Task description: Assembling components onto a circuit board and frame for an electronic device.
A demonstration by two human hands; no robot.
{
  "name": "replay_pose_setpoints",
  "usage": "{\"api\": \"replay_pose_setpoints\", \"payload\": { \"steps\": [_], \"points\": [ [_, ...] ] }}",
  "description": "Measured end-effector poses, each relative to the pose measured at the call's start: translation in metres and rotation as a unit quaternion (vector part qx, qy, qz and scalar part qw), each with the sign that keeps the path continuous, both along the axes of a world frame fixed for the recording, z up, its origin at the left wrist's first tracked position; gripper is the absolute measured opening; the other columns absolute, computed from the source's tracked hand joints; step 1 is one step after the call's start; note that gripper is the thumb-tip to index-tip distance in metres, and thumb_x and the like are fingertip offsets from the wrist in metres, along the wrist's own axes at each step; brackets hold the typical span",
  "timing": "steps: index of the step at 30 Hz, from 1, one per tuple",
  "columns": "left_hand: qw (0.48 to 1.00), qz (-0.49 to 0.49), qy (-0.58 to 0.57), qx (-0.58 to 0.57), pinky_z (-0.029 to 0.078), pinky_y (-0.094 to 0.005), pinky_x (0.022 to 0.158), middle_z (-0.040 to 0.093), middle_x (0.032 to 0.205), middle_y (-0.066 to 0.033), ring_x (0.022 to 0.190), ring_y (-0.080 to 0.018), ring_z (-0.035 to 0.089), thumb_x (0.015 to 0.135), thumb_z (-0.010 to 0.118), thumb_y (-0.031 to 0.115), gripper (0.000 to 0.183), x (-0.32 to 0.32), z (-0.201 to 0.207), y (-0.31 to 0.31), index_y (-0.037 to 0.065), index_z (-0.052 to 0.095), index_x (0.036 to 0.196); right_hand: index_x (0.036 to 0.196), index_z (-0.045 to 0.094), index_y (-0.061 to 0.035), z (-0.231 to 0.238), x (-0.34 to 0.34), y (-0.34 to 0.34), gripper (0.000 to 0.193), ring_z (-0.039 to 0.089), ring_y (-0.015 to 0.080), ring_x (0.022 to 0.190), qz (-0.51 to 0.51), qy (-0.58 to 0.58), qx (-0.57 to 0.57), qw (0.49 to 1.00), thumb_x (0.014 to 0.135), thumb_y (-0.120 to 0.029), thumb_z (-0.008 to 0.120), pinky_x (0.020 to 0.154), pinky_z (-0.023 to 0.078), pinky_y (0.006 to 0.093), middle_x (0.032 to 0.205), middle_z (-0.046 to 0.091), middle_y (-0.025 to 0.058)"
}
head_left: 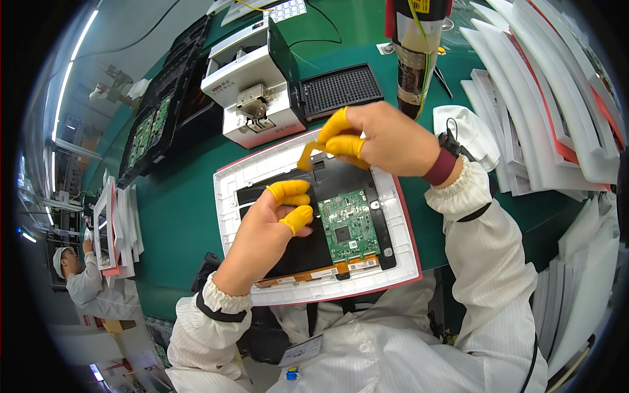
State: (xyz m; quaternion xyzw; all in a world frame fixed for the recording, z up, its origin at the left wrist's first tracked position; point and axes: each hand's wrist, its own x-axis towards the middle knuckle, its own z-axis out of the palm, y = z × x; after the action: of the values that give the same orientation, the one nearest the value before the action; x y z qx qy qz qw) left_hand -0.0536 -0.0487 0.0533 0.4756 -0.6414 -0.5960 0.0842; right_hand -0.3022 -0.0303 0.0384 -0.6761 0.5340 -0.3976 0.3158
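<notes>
In front of me lies a white plastic frame with a black panel in it. On the panel's right part sits a green circuit board, and an orange flex strip runs along the near edge. My right hand, in yellow finger cots, pinches a short strip of amber tape above the panel's far side. Over the panel's middle hovers my left hand, also in yellow cots, its thumb and fingers curled but apart and nothing visible between them.
Beyond the frame stand a white benchtop machine and a black perforated tray. A black case with circuit boards is at left. White frames are stacked at right, beside a white cloth. A co-worker is far left.
</notes>
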Motion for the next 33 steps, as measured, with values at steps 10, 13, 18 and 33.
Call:
{"api": "replay_pose_setpoints", "payload": {
  "steps": [10, 13, 18, 33],
  "points": [
    [0.957, 0.163, 0.217, 0.103, 0.049, -0.0486, 0.104, 0.054, 0.128, -0.0074, 0.114, -0.0221, 0.059, 0.098, 0.057, 0.002, 0.046, -0.011, -0.013, 0.012, 0.004, 0.045, 0.143, 0.114, 0.068, 0.0005, -0.009, 0.0, -0.005, 0.022, 0.061, 0.011, 0.063, -0.043, -0.064, -0.007, 0.997, 0.098, -0.014, 0.066, 0.056, 0.049, 0.0239, 0.083, 0.069, 0.0066],
    [0.952, 0.157, 0.236, 0.115, 0.049, -0.0483, 0.103, 0.054, 0.128, -0.0077, 0.113, -0.0219, 0.059, 0.098, 0.057, 0.002, 0.046, -0.009, -0.014, 0.011, 0.004, 0.045, 0.143, 0.115, 0.068, 0.0001, -0.008, 0.0, -0.005, 0.022, 0.061, 0.0109, 0.064, -0.048, -0.071, -0.01, 0.996, 0.098, -0.015, 0.066, 0.057, 0.05, 0.0236, 0.084, 0.069, 0.0064],
    [0.941, 0.152, 0.274, 0.126, 0.053, -0.0424, 0.096, 0.059, 0.121, -0.0061, 0.106, -0.0189, 0.061, 0.099, 0.058, 0.004, 0.042, -0.004, -0.017, 0.004, 0.004, 0.049, 0.14, 0.115, 0.068, 0.0, -0.007, -0.001, -0.006, 0.023, 0.063, 0.0112, 0.066, -0.061, -0.069, -0.006, 0.996, 0.098, -0.015, 0.066, 0.058, 0.051, 0.0227, 0.086, 0.071, 0.0069],
    [0.726, -0.23, -0.111, -0.639, 0.05, -0.0428, 0.076, 0.061, 0.078, -0.0123, 0.084, -0.031, 0.061, 0.077, 0.078, 0.013, 0.016, -0.076, -0.025, -0.059, 0.002, 0.073, 0.087, 0.12, 0.065, -0.0005, -0.014, 0.004, -0.009, 0.024, 0.067, 0.0099, 0.089, -0.12, -0.254, -0.115, 0.953, 0.099, -0.013, 0.066, 0.078, 0.055, 0.0223, 0.103, 0.072, 0.007]
  ]
}}
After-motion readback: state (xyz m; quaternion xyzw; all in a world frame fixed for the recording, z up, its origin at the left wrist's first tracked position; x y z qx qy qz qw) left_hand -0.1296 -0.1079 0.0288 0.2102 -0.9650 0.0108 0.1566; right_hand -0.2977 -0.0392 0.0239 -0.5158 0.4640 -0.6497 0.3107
